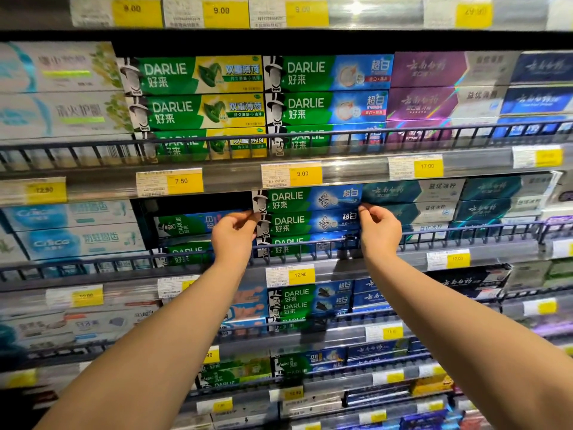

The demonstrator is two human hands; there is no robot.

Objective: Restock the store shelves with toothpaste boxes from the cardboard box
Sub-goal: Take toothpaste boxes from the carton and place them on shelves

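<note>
Toothpaste box (307, 198) tops a Darlie stack on the shelf (356, 262); left hand (234, 232) and right hand (380, 232) pinch its ends.

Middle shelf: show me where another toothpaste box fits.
The only bare room is the dark gap under the price rail, above the slanted Darlie box, between the pale blue boxes and the blue Darlie stack that the left hand and right hand pinch at its ends. Right of that stack the teal boxes sit packed tight.
</note>
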